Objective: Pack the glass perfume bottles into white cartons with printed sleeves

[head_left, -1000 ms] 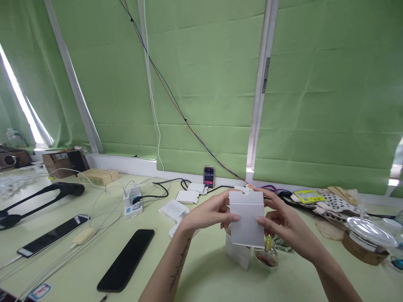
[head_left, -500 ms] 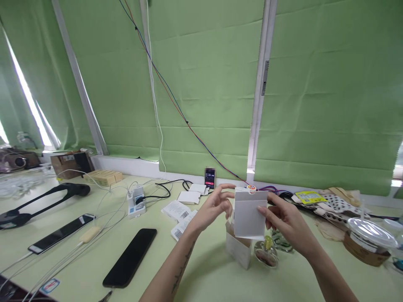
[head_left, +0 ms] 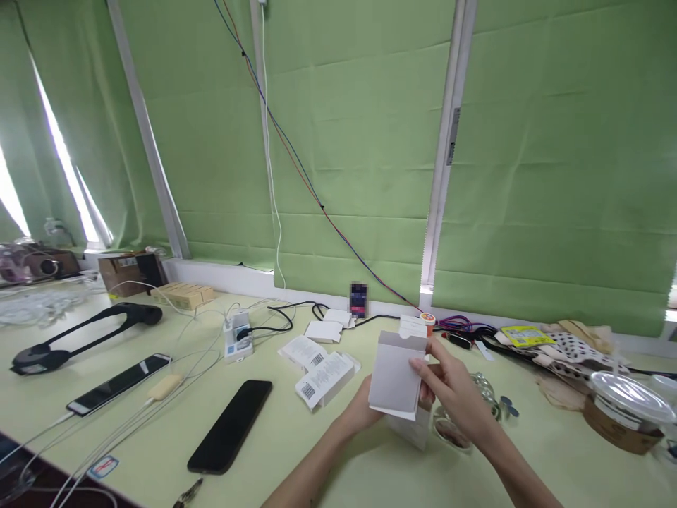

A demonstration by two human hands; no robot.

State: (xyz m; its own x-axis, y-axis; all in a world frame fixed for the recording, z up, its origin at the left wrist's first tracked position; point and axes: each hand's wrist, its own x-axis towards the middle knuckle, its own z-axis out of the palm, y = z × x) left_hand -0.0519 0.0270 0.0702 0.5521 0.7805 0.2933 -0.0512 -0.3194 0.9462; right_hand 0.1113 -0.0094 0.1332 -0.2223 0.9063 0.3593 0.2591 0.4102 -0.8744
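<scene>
My right hand pinches the right edge of a small white cardboard box, thumb on its front and fingers behind. The box is upright, with flaps at its top and bottom edges. My left hand reaches in behind it from the left, its fingers hidden by the cardboard. Just below, a second white box stands on the table, partly covered by the held one. Beside it, under my right wrist, a round clear glass object shows in part.
Several white cartons, such as a barcoded one, lie left of my hands. Farther left are a black phone, a power strip and cables. A lidded bowl, clear glass pieces and cloth occupy the right side.
My left hand has moved down from beside the box's upper left to behind it. The held box has shifted slightly left and lower in view, and the camera view has turned a little left.
</scene>
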